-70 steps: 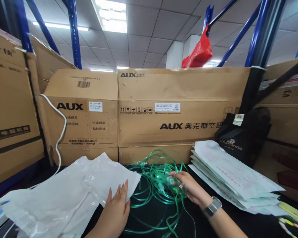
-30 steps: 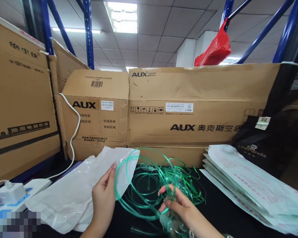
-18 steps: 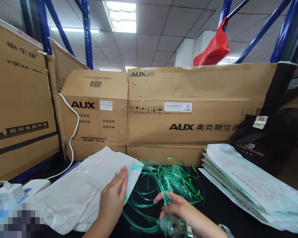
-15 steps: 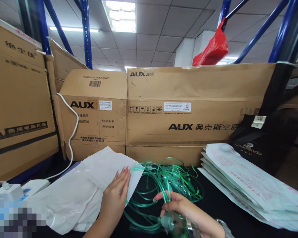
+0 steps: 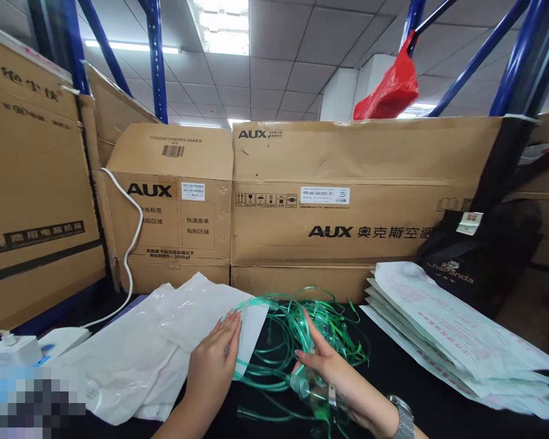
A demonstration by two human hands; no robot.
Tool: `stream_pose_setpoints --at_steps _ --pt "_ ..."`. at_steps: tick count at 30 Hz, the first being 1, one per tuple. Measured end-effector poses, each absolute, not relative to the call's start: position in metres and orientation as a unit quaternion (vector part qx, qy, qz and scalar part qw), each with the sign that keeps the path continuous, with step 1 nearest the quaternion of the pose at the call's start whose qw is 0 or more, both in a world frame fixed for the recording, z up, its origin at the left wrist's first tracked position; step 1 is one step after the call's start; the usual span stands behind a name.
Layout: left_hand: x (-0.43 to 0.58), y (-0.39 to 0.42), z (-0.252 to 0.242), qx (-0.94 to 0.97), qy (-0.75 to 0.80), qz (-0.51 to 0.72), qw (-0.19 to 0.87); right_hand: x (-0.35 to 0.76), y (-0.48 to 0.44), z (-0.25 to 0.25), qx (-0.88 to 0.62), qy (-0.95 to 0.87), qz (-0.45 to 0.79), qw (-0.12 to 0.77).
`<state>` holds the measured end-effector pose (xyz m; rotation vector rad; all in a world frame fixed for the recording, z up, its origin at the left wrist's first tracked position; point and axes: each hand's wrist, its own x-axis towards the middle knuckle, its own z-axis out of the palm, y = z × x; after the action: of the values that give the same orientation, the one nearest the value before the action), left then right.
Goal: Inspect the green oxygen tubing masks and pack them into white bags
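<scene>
The right hand closes around a clear mask piece within the green tubing. The left hand lies flat, open, on the white pouch, just left of the tangle, which spreads away from both hands.

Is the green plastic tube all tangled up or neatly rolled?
Tangled. The green plastic tubing lies in loose, crossing loops on the black table, with the right hand in the heap.
</scene>
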<state>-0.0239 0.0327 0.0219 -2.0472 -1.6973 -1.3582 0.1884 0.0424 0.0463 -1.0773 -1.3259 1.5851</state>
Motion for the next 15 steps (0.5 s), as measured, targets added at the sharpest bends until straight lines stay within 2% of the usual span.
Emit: stream_pose_setpoints --at_steps 6,12,15 --pt "-0.024 0.034 0.02 -0.691 -0.564 -0.448 0.069 0.188 0.036 0.05 -0.445 -0.517 0.669 0.294" --pt "-0.023 0.032 0.019 -0.696 -0.589 -0.393 0.12 0.19 0.044 0.037 -0.476 -0.584 0.519 0.403" --pt "-0.023 0.032 0.016 -0.709 -0.596 -0.346 0.149 0.192 0.047 0.036 -0.45 -0.609 0.502 0.418"
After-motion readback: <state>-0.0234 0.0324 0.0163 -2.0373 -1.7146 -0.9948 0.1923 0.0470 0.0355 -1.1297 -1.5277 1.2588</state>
